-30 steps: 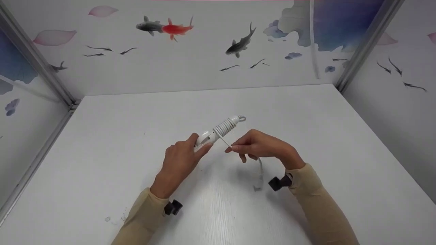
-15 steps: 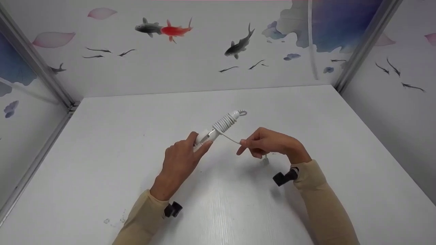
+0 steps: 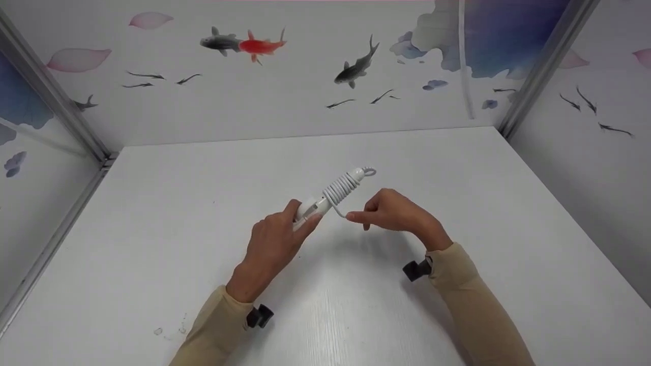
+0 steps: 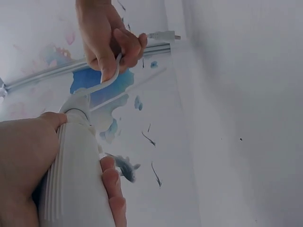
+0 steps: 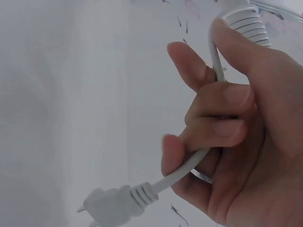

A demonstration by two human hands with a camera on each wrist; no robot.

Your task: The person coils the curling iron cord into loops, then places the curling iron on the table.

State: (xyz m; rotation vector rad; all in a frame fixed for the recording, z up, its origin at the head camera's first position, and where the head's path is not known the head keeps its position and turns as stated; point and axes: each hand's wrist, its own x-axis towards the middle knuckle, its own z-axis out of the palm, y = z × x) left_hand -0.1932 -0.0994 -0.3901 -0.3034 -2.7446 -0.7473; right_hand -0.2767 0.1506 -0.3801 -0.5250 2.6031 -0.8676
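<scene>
In the head view, my left hand (image 3: 272, 239) grips a white hair iron (image 3: 321, 205), tilted with its cord end up and to the right. Several turns of its white cord (image 3: 342, 188) wrap round the handle, and a small cord loop sticks out at the tip. My right hand (image 3: 394, 211) holds the loose length just right of the iron. Seen from the right wrist, the cord runs past the thumb and through the curled fingers (image 5: 215, 135). Its two-pin plug (image 5: 113, 205) hangs below the little finger. The left palm hides the iron's lower part.
A white table (image 3: 178, 229) lies under both hands, with small marks (image 3: 158, 331) near its front left. White panels with painted fish (image 3: 262, 47) stand at the back and sides, joined by metal posts (image 3: 549, 66). Each wrist wears a small black camera (image 3: 417, 270).
The right hand swung out to the right with the cord, then came back left close to the iron. The plug has gone from the head view. The left hand and iron shifted slightly right.
</scene>
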